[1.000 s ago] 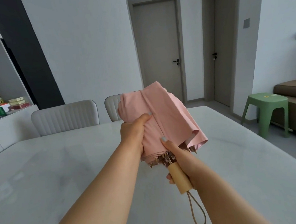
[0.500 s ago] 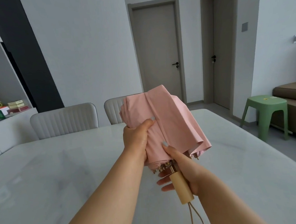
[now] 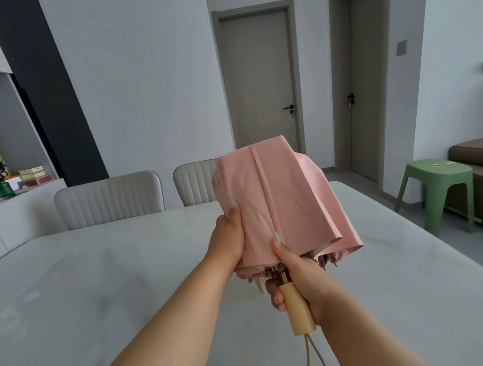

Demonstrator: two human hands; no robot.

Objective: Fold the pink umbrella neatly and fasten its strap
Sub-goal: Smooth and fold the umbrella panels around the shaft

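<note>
The collapsed pink umbrella (image 3: 281,197) is held upright above the table, its canopy folds loose and flaring at the lower right. My left hand (image 3: 228,238) wraps the canopy's left side, thumb lying up along the fabric. My right hand (image 3: 295,276) grips the light wooden handle (image 3: 298,310) just under the rib tips, thumb pressed up on a centre fold. A beige wrist loop (image 3: 315,355) hangs from the handle's end. The fastening strap is not visible.
A white marble table (image 3: 99,292) spreads below my arms. Two grey chairs (image 3: 110,197) stand at its far edge. A green stool (image 3: 440,186) and a brown sofa (image 3: 479,166) are at the right, and a shelf with boxes (image 3: 3,182) at the left.
My left hand slid its grip along the canopy's left side, thumb now pointing up. My right fingers, spread half a second ago, closed round the handle again. The umbrella sits a little more upright.
</note>
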